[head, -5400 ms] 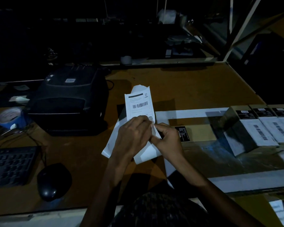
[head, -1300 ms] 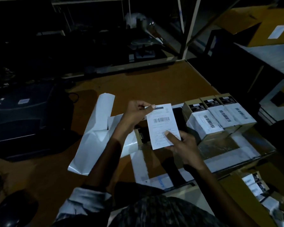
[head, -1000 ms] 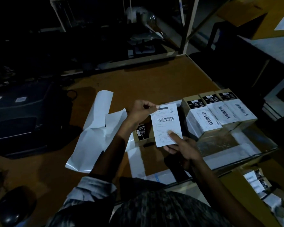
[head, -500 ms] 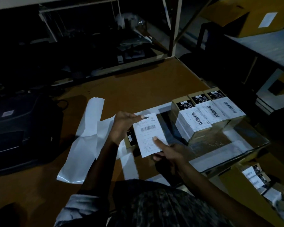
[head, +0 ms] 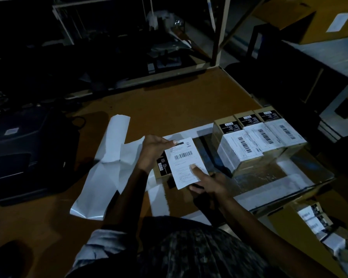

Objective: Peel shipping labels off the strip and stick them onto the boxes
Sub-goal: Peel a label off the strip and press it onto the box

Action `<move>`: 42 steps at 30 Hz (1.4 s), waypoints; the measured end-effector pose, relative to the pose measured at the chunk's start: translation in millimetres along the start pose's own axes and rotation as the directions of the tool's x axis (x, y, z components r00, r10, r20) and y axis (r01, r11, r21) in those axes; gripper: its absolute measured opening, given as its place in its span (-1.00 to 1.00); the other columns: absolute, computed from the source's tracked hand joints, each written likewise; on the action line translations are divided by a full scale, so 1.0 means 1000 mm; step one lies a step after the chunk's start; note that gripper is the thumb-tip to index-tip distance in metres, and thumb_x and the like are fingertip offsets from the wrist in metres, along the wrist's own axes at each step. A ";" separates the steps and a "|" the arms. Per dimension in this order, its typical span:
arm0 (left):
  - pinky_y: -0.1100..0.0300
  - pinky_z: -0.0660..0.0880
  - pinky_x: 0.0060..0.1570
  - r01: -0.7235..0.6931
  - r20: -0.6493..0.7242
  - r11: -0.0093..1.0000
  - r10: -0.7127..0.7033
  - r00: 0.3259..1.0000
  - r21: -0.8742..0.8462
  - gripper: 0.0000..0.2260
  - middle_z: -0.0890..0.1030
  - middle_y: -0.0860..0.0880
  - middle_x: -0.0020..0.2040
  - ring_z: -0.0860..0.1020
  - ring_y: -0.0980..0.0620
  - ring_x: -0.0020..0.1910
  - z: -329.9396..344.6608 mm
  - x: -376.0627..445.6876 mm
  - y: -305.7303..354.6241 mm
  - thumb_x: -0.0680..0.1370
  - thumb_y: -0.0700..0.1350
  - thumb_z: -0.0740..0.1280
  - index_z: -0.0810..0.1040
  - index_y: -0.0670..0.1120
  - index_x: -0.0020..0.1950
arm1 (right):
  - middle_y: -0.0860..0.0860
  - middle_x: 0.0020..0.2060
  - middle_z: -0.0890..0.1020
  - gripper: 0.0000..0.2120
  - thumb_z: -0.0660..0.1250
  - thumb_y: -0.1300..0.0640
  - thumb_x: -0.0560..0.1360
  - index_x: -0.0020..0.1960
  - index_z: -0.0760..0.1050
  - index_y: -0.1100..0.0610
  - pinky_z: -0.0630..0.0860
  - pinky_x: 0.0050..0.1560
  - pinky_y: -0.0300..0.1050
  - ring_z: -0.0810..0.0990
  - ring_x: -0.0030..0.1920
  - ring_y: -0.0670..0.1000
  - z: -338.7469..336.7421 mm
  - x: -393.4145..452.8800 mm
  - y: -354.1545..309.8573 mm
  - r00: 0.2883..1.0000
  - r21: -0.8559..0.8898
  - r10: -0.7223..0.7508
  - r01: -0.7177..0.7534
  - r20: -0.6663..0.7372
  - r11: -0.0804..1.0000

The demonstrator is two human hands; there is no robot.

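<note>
Label (head: 184, 161) held over unlabelled box (head: 162, 167) — pinched at its 11 o'clock corner by left hand (head: 153, 152), at 5 o'clock by right hand (head: 210, 182). Risk: skewed or creased placement if one edge is tacked first.

I have one view only, from a head-worn wide-angle camera. It looks forward and steeply down over the brown table (head: 189, 101), close above both hands, tilted toward the table's right side. Dark shelving (head: 129, 47) fills the upper frame.
</note>
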State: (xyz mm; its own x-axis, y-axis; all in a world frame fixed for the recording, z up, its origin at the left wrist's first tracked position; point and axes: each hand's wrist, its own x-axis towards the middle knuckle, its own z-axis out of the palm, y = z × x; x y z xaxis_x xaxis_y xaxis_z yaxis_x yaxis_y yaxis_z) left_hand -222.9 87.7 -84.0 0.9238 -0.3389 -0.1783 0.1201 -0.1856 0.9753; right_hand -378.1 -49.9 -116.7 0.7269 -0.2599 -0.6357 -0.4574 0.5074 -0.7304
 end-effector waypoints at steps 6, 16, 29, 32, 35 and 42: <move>0.07 0.56 -0.19 0.045 -0.001 0.999 -0.045 0.999 0.023 -0.80 0.71 -0.21 -0.23 0.69 -0.24 -0.24 0.007 0.004 -0.003 0.42 -0.17 0.57 0.70 -0.32 -0.16 | 0.13 0.01 0.73 -0.60 0.52 0.00 0.45 0.16 0.60 0.24 0.65 0.06 0.05 0.72 0.03 0.08 -0.003 0.001 0.006 0.998 0.031 -0.044 0.045 -0.043 0.999; -0.14 0.61 -0.06 0.053 0.022 0.995 -0.055 0.998 0.079 -0.77 0.72 -0.20 -0.19 0.69 -0.28 -0.19 0.004 0.007 -0.005 0.42 -0.12 0.58 0.71 -0.30 -0.13 | 0.15 0.00 0.73 -0.69 0.47 0.09 0.52 0.14 0.59 0.29 0.65 0.04 0.03 0.73 -0.01 0.08 -0.001 -0.003 0.005 0.994 0.054 -0.097 0.100 -0.048 0.994; -0.14 0.62 -0.03 0.084 0.021 0.990 -0.087 0.996 0.115 -0.75 0.73 -0.18 -0.18 0.70 -0.23 -0.18 0.003 0.010 -0.008 0.40 -0.07 0.59 0.72 -0.25 -0.12 | 0.14 0.05 0.72 -0.63 0.47 0.05 0.51 0.20 0.57 0.27 0.65 -0.05 -0.02 0.72 0.05 0.09 -0.002 0.007 0.012 0.996 0.040 -0.092 0.092 -0.014 0.995; -0.06 0.62 -0.09 0.069 0.018 0.988 -0.072 0.997 0.139 -0.77 0.72 -0.16 -0.20 0.70 -0.23 -0.20 0.004 0.010 -0.008 0.40 -0.07 0.59 0.73 -0.23 -0.14 | 0.14 0.03 0.73 -0.70 0.45 0.08 0.53 0.15 0.59 0.27 0.66 -0.05 -0.02 0.72 0.02 0.09 -0.002 0.005 0.012 0.995 0.034 -0.096 0.097 -0.032 0.995; 0.04 0.59 -0.16 0.068 0.007 0.986 -0.070 0.998 0.155 -0.80 0.73 -0.12 -0.23 0.70 -0.18 -0.23 0.004 0.010 -0.008 0.41 -0.07 0.59 0.74 -0.21 -0.16 | 0.16 0.03 0.72 -0.73 0.46 0.08 0.52 0.10 0.61 0.26 0.66 -0.01 0.02 0.73 0.00 0.08 -0.002 0.005 0.011 0.994 0.031 -0.104 0.106 -0.042 0.994; -0.03 0.62 -0.09 0.082 0.007 0.985 -0.084 0.996 0.154 -0.80 0.73 -0.14 -0.21 0.70 -0.20 -0.21 0.004 0.011 -0.009 0.40 -0.08 0.60 0.74 -0.21 -0.15 | 0.14 0.02 0.72 -0.84 0.41 0.14 0.56 0.06 0.60 0.22 0.65 -0.06 -0.05 0.72 -0.05 0.01 0.001 -0.003 0.009 0.995 0.076 -0.097 0.097 0.004 0.992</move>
State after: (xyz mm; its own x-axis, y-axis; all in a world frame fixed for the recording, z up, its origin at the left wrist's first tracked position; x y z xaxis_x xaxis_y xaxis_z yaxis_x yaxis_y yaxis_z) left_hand -215.4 82.3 -95.0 0.9078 -0.3286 -0.2607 0.1381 -0.3526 0.9255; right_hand -384.2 -43.4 -120.9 0.7698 -0.3050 -0.5607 -0.3447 0.5407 -0.7673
